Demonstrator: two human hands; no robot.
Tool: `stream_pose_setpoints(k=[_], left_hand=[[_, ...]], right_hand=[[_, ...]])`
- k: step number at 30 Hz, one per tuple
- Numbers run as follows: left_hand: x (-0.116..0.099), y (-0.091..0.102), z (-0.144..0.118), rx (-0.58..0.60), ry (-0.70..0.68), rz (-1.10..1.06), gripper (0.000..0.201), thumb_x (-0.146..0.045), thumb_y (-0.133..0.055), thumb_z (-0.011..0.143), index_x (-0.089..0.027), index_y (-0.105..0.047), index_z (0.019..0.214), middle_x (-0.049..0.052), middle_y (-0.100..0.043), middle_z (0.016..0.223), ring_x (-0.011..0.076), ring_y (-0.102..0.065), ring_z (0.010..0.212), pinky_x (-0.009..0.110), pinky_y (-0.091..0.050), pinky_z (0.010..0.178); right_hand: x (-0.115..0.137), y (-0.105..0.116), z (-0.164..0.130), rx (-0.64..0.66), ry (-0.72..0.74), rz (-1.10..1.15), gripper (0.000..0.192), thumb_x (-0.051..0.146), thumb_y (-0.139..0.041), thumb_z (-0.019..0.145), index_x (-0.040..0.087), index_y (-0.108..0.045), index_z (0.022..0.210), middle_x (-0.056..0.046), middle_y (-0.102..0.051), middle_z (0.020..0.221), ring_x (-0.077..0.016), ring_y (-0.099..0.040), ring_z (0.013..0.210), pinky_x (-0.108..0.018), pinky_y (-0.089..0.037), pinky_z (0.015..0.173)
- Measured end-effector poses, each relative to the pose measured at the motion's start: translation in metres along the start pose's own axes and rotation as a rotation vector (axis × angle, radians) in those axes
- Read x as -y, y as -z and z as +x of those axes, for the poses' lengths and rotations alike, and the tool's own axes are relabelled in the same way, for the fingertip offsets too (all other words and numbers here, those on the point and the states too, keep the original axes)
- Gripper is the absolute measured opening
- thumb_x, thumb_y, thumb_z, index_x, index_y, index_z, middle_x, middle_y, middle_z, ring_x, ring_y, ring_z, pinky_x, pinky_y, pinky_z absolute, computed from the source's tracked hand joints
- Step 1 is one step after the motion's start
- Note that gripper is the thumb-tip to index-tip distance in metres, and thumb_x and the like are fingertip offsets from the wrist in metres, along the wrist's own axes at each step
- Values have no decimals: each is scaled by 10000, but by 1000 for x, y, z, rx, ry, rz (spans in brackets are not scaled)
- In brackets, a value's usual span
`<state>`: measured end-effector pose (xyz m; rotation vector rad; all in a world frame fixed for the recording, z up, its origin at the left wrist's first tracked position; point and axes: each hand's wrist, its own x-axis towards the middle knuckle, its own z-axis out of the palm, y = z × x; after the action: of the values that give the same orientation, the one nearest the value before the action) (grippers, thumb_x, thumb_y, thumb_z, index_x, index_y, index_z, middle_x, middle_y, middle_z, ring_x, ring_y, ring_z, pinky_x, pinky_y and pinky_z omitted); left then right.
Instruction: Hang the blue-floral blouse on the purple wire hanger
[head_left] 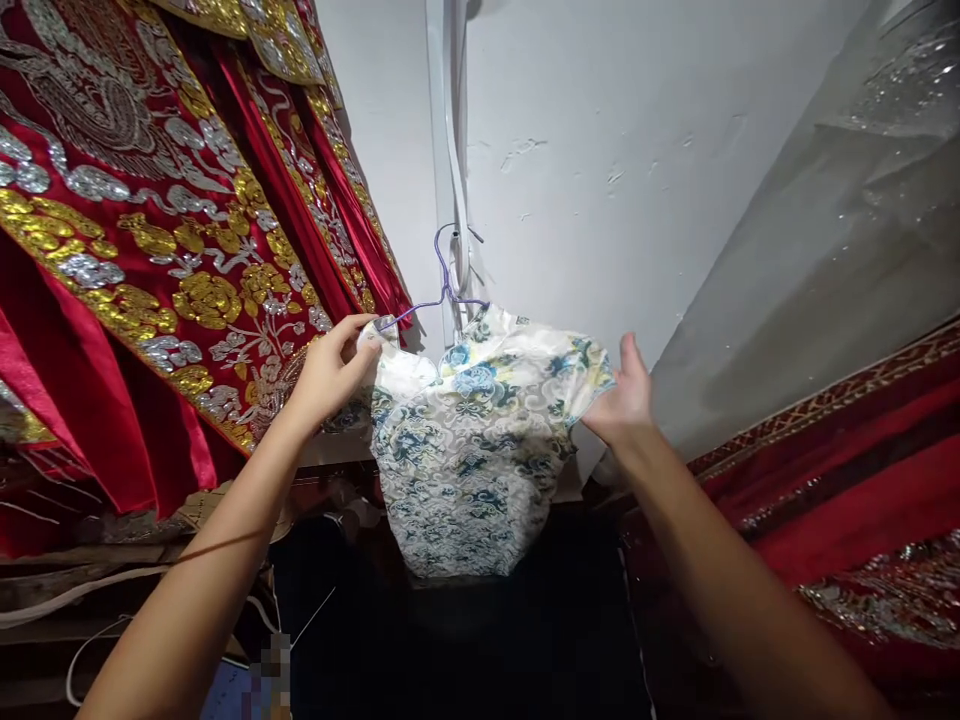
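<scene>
A small white garment with blue and yellow floral print (472,450) hangs on a purple wire hanger (444,285) hooked on a white wall fitting. My left hand (334,370) pinches the garment's left shoulder at the hanger's left arm. My right hand (624,395) is at the garment's right sleeve, fingers spread, palm toward the cloth; whether it grips the sleeve is unclear.
Red robes with gold and silver embroidery (150,250) hang close on the left. A grey sequinned cloth (840,230) and red trimmed fabric (862,480) fill the right. The white wall (600,150) is behind. Below the garment it is dark, with cables at the lower left.
</scene>
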<state>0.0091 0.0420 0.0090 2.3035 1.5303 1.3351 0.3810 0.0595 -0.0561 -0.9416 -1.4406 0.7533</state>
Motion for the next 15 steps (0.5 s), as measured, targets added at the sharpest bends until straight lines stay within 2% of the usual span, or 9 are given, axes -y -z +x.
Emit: stream_pose_setpoints(k=[2,4,6,8,9,11,13,15], left_hand=[[-5,-2,4,-15,-12,70,337,-429,-560,939,-224,-686,1176,1,-637,754,172,-548,674,275,-385,628],[-10,-4,14,-46,-9,121,294,-480,-588,924,-207,-689,960,-14,-543,645,161,-488,604,275,-325,576],[-12,-6,25,-105,9,155,362,-522,-631,893,-199,-590,735,-27,-441,571,145,-414,551,280,-261,541],[-11,-8,33,-171,24,130,460,-529,-626,901,-201,-469,618,-33,-368,542,130,-346,529,286,-221,527],[-10,-9,34,-197,25,83,488,-522,-599,925,-201,-435,595,-32,-357,542,126,-333,530,287,-221,527],[-9,-12,30,-213,22,-59,509,-511,-525,978,-197,-436,588,-26,-384,553,121,-361,538,282,-261,534],[-11,-18,19,-181,3,-224,503,-513,-485,1004,-193,-490,616,-18,-447,578,117,-415,550,273,-317,545],[-19,-26,5,-112,-43,-363,472,-519,-498,1002,-188,-560,673,-7,-515,611,117,-469,564,266,-363,550]], right_hand=[[11,4,4,-42,-7,6,801,748,-202,953,193,-699,1248,-161,-740,1109,-382,-611,1241,-563,-485,993],[32,2,11,-82,28,-85,749,704,-206,971,223,-709,1248,-143,-740,1155,-366,-596,1276,-566,-469,1009],[56,-6,14,-105,100,-210,782,679,-111,990,255,-714,1250,-120,-733,1201,-337,-595,1289,-553,-465,1012],[77,-17,10,-65,155,-264,848,682,-20,989,271,-712,1257,-108,-741,1182,-313,-625,1253,-535,-481,991],[85,-21,4,16,161,-246,889,695,14,980,262,-710,1261,-113,-747,1154,-309,-645,1222,-528,-497,974],[91,-28,-10,309,137,-163,942,750,-4,958,212,-716,1254,-140,-755,1096,-319,-679,1152,-514,-538,930],[86,-32,-24,571,99,-159,825,776,-208,957,198,-705,1272,-146,-740,1153,-328,-676,1149,-497,-559,931],[70,-40,-34,608,132,-291,649,689,-497,927,248,-623,1386,-122,-667,1341,-339,-618,1249,-505,-533,1012]])
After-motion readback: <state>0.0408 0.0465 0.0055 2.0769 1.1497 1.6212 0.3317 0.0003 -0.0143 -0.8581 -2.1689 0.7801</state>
